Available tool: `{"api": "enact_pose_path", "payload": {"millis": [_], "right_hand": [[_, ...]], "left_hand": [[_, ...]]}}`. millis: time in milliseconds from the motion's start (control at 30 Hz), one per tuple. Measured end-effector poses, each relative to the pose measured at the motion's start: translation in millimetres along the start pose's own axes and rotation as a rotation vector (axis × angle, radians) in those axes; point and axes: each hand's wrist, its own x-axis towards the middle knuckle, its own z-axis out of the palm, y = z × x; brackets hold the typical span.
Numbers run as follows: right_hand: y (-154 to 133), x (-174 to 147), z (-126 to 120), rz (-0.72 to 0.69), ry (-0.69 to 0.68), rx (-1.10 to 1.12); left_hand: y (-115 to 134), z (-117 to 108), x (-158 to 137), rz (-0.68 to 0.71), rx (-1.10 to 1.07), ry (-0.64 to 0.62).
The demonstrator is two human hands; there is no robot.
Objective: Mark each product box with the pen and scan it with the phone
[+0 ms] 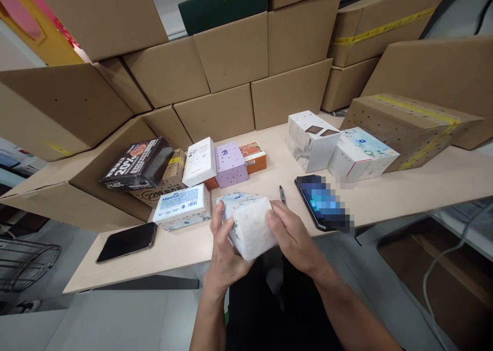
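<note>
A wall of plain cardboard cartons stands stacked along the far edge of the table and goes around its left end. One more carton with yellow tape lies tilted near the far right corner.

Beside that carton, on the table top, are a white box with dark squares and a white box with a blue-green print, touching each other. Toward the far left there is a group of smaller boxes: a black box marked 20% on top of a brown box, then a white flat box, a lilac box and an orange box, all close together. In front of them lies a white and blue pack.

Both hands hold a white tissue pack with a flower print, just above the near edge of the table, about at its middle. The left hand grips the left side with the thumb on top, and the right hand closes on the right side.

A dark phone lies near the near left corner. A second phone, screen lit and blurred, lies to the right of the hands, and a small dark pen-like thing is between it and the tissue pack.
</note>
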Motion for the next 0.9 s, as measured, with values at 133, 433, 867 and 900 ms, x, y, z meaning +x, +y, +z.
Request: {"api": "enact_pose_path", "payload": {"millis": [133, 433, 867, 900], "right_hand": [[6, 4, -5, -0.063, 0.009, -0.145], [50, 18, -7, 0.332, 0.088, -1.011], [45, -13, -35, 0.034, 0.275, 0.408], [38, -17, -35, -0.010, 0.288, 0.411]], "left_hand": [[-5, -7, 1, -0.122, 0.000, -0.033], [-15, -3, -8, -0.297, -0.167, 0.039], [-14, 15, -8, -0.137, -0.137, 0.060], [-13, 15, -7, -0.117, -0.127, 0.061]]}}
